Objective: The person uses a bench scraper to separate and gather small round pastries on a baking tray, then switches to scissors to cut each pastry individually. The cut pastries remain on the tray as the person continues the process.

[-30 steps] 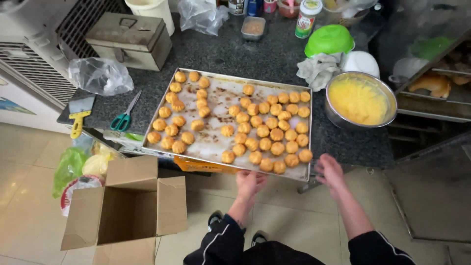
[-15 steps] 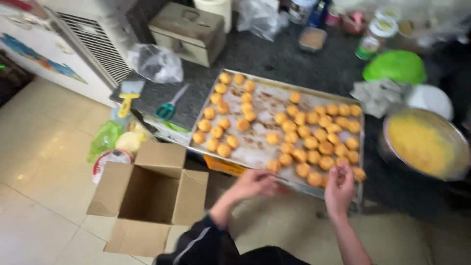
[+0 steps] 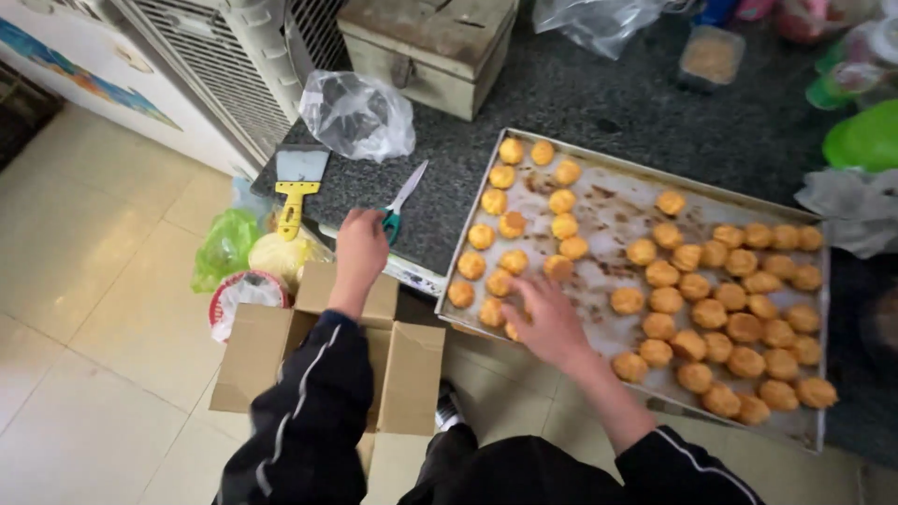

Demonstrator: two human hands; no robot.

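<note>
Seen from above, the left hand (image 3: 360, 248) reaches over the dark bench (image 3: 580, 103), fingers curled, just short of green-handled scissors (image 3: 402, 201); whether it grips anything cannot be told. The right hand (image 3: 547, 318) rests open on golden pastries (image 3: 493, 311) at the baking tray's (image 3: 617, 210) near corner.

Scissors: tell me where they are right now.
In the head view, the scissors lie on the dark counter left of the baking tray, just right of the left hand, below the plastic bag.
</note>
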